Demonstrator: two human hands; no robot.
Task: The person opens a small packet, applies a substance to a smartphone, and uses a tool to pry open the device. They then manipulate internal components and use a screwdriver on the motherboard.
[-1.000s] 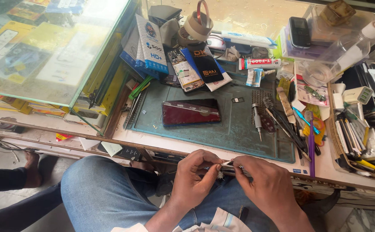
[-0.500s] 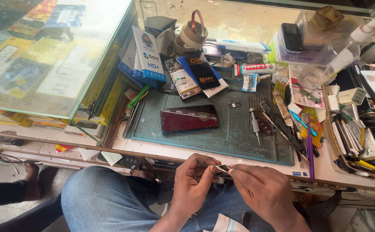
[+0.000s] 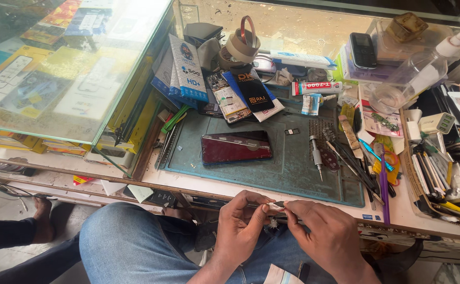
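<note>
Above lap: two hands (image 3: 288, 231), one part (image 3: 275, 206).

On the bench (image 3: 293, 192) a work mat (image 3: 288, 168) lies in the middle, and a phone (image 3: 236, 147) rests flat on the mat's left half. A screwdriver (image 3: 316, 156) lies on the mat to the phone's right, with a cluster of tools (image 3: 356, 168) further right along the mat's edge. Behind the mat stand packets (image 3: 185, 68), a roll of tape (image 3: 242, 44) and a tube (image 3: 316, 88). A glass display case (image 3: 67, 68) sits to the left. At the far right a tray (image 3: 440, 179) holds more tools. In front of the bench edge, over the lap, the left hand (image 3: 240, 231) and right hand (image 3: 327, 236) meet, pinching a small part (image 3: 276, 206) between them
</note>
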